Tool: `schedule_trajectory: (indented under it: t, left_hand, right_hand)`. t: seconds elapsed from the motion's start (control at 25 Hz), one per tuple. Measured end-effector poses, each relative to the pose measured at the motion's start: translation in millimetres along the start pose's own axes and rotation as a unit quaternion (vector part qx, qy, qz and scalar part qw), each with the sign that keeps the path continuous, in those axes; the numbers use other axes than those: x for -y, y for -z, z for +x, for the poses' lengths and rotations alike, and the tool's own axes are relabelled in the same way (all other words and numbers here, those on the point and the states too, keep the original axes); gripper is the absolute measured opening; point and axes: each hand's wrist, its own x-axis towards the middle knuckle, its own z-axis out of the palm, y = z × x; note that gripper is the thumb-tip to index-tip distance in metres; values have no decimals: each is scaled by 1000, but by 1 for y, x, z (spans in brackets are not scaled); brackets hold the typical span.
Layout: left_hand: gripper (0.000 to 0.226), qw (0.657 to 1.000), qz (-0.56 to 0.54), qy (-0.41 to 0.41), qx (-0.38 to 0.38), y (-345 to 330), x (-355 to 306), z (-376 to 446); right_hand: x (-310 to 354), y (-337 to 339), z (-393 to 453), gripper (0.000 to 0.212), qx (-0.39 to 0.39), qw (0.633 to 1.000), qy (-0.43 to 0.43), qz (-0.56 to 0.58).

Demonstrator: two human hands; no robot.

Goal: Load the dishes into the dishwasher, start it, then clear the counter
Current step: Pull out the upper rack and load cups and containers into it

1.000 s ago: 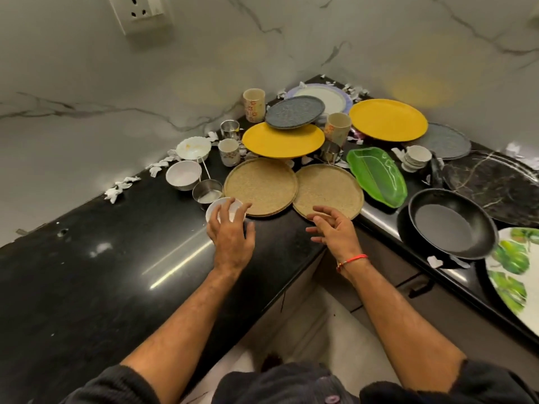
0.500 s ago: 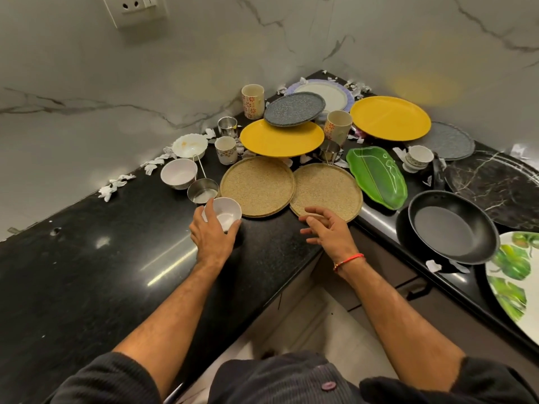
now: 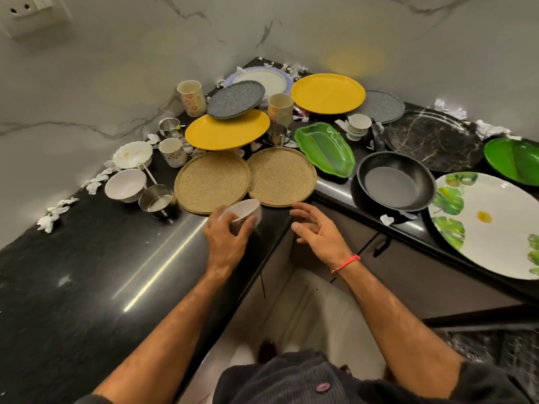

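1. Black stone counter (image 3: 87,287) is being shown running along a grey marbled wall (image 3: 291,30) and turning at a corner, with its far part crowded by dishes.
2. A small white bowl (image 3: 245,209) is being gripped by the left hand (image 3: 226,237), fingers curled round its near side; the bowl is being held tilted, just above the counter's front edge and just in front of the two woven mats.
3. The right hand (image 3: 318,233) is being held off the counter's edge with nothing in it, fingers loosely spread and bent; a red thread (image 3: 345,262) is being worn at that wrist.
4. Two round woven mats (image 3: 213,182) (image 3: 281,176) are being seen lying side by side, touching.
5. A yellow plate (image 3: 227,129) is being seen behind the mats, with a grey speckled plate (image 3: 234,99) resting tilted above it.
6. A second yellow plate (image 3: 328,93) is lying further right, near the wall.
7. A green leaf-shaped dish (image 3: 325,148) is lying just right of the mats.
8. A black frying pan (image 3: 393,182) is sitting beside that dish, near the counter's edge.
9. A large white plate with green leaves (image 3: 490,225) is lying at the right.
10. A white bowl (image 3: 125,185) and a small steel pan (image 3: 156,199) are standing left of the mats.
11. White paper scraps (image 3: 55,212) are lying scattered along the wall.
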Motion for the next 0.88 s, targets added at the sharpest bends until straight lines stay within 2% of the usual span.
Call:
schedule_trajectory:
  t: [0.08, 0.16, 0.36, 0.52, 0.72, 0.8, 0.88]
  left_hand:
    - [36, 989, -91, 1, 116, -34, -52, -23]
    - [45, 956, -167, 46, 237, -69, -97, -47]
    - [68, 880, -140, 105, 442, -179, -181, -130]
    - [73, 811, -89, 145, 559, -280, -233, -241]
    - [58, 731, 26, 105, 673, -394, -270, -396]
    - [55, 704, 67, 86, 701, -427, -278, -451]
    - [53, 692, 117, 38, 711, -448, -281, -493]
  right_hand:
    - [-7, 29, -27, 61, -11, 999, 19, -44]
    - [-13, 64, -61, 69, -56, 998, 28, -29]
    - [-40, 170, -184, 64, -269, 962, -17, 42]
    - [-83, 248, -312, 52, -417, 899, -59, 117]
    - [-146, 319, -482, 40, -489, 828, -141, 237]
    - [-174, 337, -538, 45, -535, 783, -156, 276]
    - [-209, 349, -581, 53, -591, 719, -172, 322]
